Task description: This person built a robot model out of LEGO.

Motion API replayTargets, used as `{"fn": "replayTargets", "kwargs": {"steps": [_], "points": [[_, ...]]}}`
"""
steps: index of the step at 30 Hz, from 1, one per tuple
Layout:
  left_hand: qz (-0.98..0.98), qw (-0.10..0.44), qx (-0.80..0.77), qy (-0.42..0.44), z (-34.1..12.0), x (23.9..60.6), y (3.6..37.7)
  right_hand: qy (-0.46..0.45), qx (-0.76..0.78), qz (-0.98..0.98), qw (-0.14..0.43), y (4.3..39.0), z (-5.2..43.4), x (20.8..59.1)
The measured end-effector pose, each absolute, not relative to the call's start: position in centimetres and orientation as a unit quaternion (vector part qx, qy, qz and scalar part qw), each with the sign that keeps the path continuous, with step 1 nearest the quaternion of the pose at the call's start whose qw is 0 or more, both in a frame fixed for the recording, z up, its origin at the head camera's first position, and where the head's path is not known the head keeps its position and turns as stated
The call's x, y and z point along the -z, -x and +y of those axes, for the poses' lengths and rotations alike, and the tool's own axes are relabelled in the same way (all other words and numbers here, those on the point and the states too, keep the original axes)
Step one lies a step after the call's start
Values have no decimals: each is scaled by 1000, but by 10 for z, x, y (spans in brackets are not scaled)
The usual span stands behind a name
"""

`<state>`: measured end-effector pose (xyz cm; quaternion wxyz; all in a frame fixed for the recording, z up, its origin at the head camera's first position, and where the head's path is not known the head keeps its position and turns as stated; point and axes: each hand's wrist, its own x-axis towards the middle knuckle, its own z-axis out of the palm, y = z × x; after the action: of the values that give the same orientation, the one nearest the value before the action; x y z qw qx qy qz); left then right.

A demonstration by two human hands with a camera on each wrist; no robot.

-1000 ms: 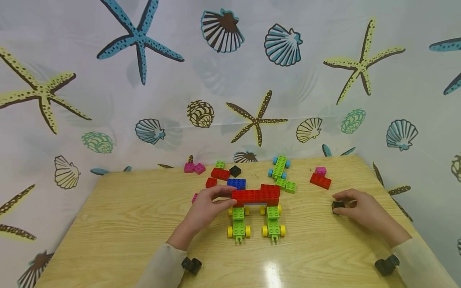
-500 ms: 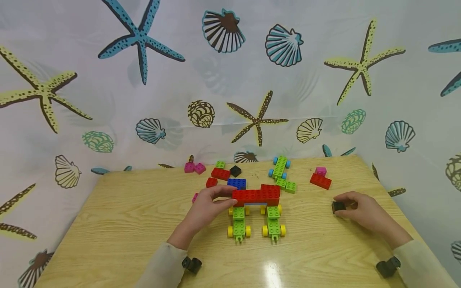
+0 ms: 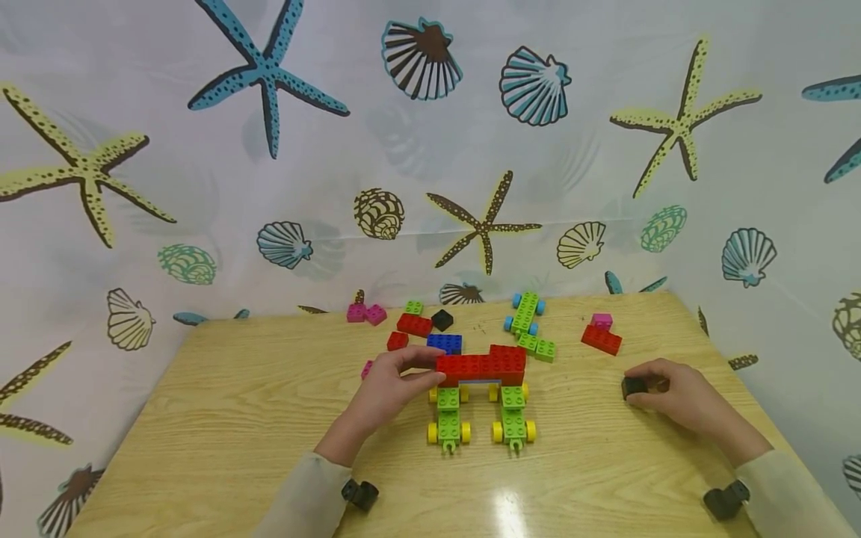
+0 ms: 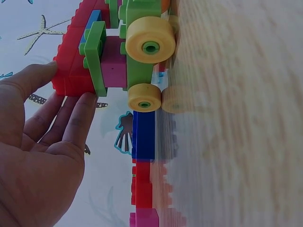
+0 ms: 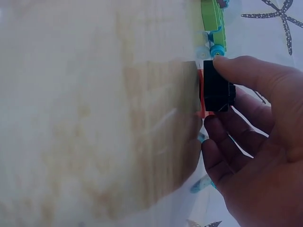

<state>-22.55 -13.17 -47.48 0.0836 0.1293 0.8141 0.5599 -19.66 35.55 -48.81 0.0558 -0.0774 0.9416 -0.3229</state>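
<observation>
Barely anything shifted since a second ago: both hands parked where they were, bricks too. Left hand (image 3: 386, 390) holding the left end of the long red plastic brick bar (image 3: 480, 367), thumb on top and fingers against its side, bar sitting across two green wheeled plastic brick carts (image 3: 447, 418) mid light wooden desk (image 3: 222, 418). Right hand (image 3: 676, 394) curled round a small black plastic brick (image 3: 632, 386), down on the desk near the right edge.
</observation>
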Motion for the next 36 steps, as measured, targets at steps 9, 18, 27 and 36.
{"fn": "replayTargets", "kwargs": {"steps": [9, 18, 27, 36], "points": [[815, 82, -559, -125, -131, 475, 226, 79, 324, 941, 50, 200, 344, 482], [816, 81, -558, -126, -131, 474, 225, 102, 349, 931, 40, 206, 317, 470], [816, 79, -559, -127, -131, 474, 224, 131, 379, 916, 33, 213, 292, 456], [816, 77, -558, -130, -132, 475, 224, 161, 412, 896, 36, 219, 270, 452]]}}
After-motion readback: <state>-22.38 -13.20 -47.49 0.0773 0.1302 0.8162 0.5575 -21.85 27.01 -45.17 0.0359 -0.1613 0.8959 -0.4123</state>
